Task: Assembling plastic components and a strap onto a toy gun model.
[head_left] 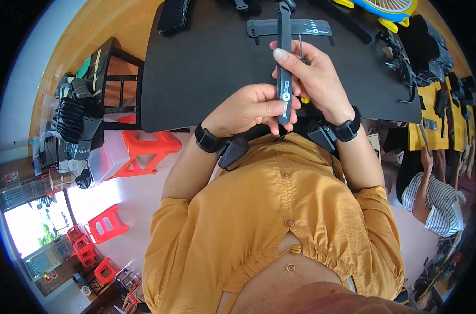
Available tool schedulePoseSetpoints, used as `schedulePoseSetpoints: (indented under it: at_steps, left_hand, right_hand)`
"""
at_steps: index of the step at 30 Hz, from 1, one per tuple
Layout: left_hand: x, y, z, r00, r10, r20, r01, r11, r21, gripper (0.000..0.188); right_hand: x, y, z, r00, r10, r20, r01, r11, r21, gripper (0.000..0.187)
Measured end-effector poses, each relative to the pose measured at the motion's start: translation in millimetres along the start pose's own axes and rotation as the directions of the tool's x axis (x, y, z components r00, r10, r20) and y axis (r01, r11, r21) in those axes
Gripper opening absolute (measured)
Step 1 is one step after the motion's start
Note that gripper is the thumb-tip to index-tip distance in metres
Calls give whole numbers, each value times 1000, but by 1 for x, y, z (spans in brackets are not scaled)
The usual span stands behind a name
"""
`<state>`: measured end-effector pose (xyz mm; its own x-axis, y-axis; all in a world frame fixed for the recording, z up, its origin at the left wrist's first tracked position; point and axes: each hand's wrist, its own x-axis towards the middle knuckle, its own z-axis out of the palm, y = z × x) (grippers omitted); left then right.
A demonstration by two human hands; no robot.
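Note:
My left hand (248, 109) pinches the lower end of a dark grey flat strap (284, 74) with pale printing. The thumb and fingers of my right hand (317, 73) close on its middle, so it stands lengthwise in front of me over the black table's near edge. Behind the right fingers shows a thin metal shaft with a yellow-ended handle, like a screwdriver (305, 99); whether that hand grips it or it lies on the table, I cannot tell. Just beyond, several similar grey straps (313, 27) lie crosswise on the table. Black wristbands sit on both wrists.
On the black table (206, 78) stands a blue and yellow fan-like thing (387, 10) at far right, near piled black straps (426, 52). Black items (174, 14) lie far left. Red stools (146, 152) stand at left. At right, a person in stripes (436, 196) works at a yellow table.

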<state>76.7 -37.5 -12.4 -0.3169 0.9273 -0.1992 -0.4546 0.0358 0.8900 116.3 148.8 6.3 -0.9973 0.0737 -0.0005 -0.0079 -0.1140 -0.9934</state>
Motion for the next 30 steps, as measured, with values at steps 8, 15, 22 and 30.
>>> schedulePoseSetpoints:
  at_steps: [8,15,22,30]
  left_hand:
    - [2,-18,-29,875,244,-418,-357,909,-215,33]
    - [3,-24,-30,842,296,-452,-462,829,-317,34]
    - [2,-26,-31,848,309,-430,-470,813,-344,35]
    - [2,-26,-29,836,304,-457,-482,805,-347,33]
  right_hand:
    - [-24,16,-9,990,-102,99,133,908,-397,15]
    - [-32,25,8,949,-217,228,309,778,-547,10]
    - [-31,22,13,964,-192,184,265,772,-578,10]
    - [-31,23,16,970,-175,169,241,786,-569,10]
